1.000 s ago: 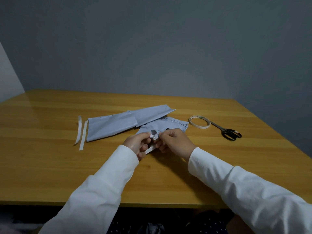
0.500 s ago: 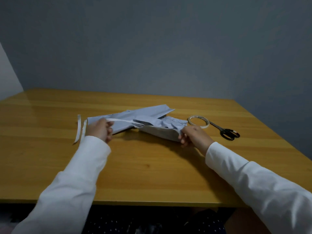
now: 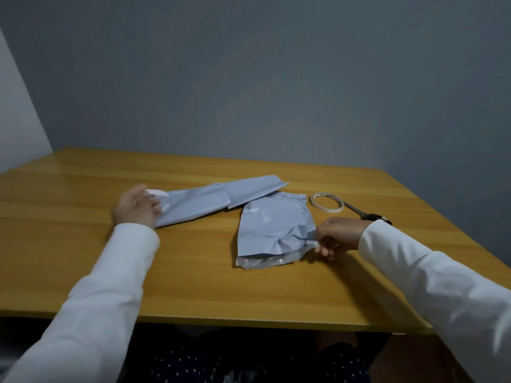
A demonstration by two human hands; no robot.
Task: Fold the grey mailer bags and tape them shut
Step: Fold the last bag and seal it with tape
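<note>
A grey mailer bag (image 3: 273, 228) lies flat in the middle of the wooden table (image 3: 83, 244), its shiny adhesive flap (image 3: 266, 262) exposed at the near end. My right hand (image 3: 337, 237) pinches the bag's near right corner. Behind it lie folded grey mailer bags (image 3: 210, 201), stretched toward the left. My left hand (image 3: 137, 207) is blurred over their left end and holds a white peeled liner strip (image 3: 156, 192).
A roll of white tape (image 3: 326, 201) sits right of the bags, with black scissors (image 3: 367, 214) beside it, partly hidden by my right wrist. A grey wall stands behind the table.
My left hand pulled the white strip off the bag and carried it left to the folded bags. The bag now lies flat with its flap exposed, and my right hand holds its corner.
</note>
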